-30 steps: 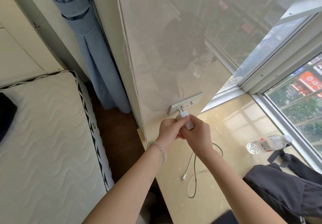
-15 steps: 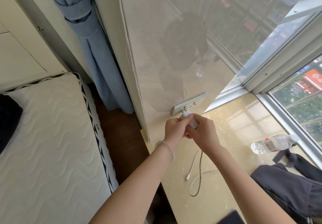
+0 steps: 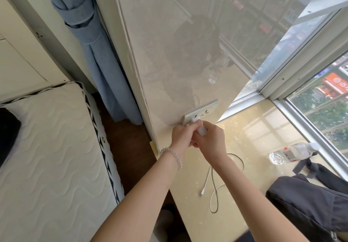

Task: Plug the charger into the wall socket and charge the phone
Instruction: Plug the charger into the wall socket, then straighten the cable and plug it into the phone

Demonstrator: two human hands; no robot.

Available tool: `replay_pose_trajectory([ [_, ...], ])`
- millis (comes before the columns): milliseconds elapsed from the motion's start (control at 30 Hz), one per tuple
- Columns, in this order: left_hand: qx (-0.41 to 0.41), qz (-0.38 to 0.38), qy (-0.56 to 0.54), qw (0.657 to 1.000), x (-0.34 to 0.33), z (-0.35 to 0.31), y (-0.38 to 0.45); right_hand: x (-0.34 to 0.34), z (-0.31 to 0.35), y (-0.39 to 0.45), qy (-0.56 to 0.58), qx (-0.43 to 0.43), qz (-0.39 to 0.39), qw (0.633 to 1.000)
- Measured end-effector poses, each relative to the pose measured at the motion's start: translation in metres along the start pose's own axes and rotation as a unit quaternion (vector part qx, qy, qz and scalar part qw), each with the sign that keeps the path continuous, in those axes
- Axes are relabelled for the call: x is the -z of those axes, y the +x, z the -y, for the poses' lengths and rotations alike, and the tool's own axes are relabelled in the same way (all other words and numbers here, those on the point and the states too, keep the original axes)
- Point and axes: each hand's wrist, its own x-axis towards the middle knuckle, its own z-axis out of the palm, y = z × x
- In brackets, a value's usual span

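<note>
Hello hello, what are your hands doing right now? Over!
Left hand and right hand both gripping white charger. Charger at wall socket, seating unclear. Cable loose on sill, free end unplugged. Nothing blocking.

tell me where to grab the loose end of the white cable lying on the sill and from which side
Pinch the small connector tip, not the thin cord behind it. It lies flat on the sill, free end nearest the sill's front edge, with the white cable trailing away toward the wall. Coming from above with the fingers on its two long sides looks best, since nothing crowds it.
</note>
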Motion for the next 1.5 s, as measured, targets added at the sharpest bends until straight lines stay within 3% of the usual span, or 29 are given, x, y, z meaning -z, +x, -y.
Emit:
replay_pose_trajectory([
  [300, 0.009, -0.017, -0.033, 0.999, -0.004, 0.0, -0.007, -0.004, 0.001, 0.002, -0.02, -0.018, -0.007, 1.0],
  [433, 0.021, 0.042, -0.038, 0.998, -0.001, 0.007, -0.021, -0.002, 0.002, -0.004, -0.072, -0.02, -0.02, 0.997],
  [567, 0.036, 0.089, 0.043, 0.994, 0.01, 0.03, -0.042, 0.014, -0.009, -0.025, -0.006, -0.072, 0.006, 0.997],
  [667, 0.062, 0.087, 0.014, 0.994, 0.02, 0.055, -0.049, 0.024, -0.034, -0.056, 0.031, -0.124, 0.046, 0.991],
  [800, 0.106, 0.09, -0.028, 0.99, 0.023, 0.078, -0.057, 0.039, -0.064, -0.095, 0.048, -0.128, 0.066, 0.988],
  [1067, 0.068, 0.183, 0.111, 0.974, -0.014, 0.111, -0.101, 0.09, -0.091, -0.158, 0.029, -0.11, 0.015, 0.993],
  [1233, 0.03, 0.268, 0.197, 0.943, -0.05, 0.126, -0.132, 0.127, -0.088, -0.188, -0.004, -0.053, -0.023, 0.998],
  [1500, -0.043, 0.338, 0.322, 0.883, -0.101, 0.152, -0.18, 0.184, -0.099, -0.235, -0.011, -0.064, -0.087, 0.994],
])
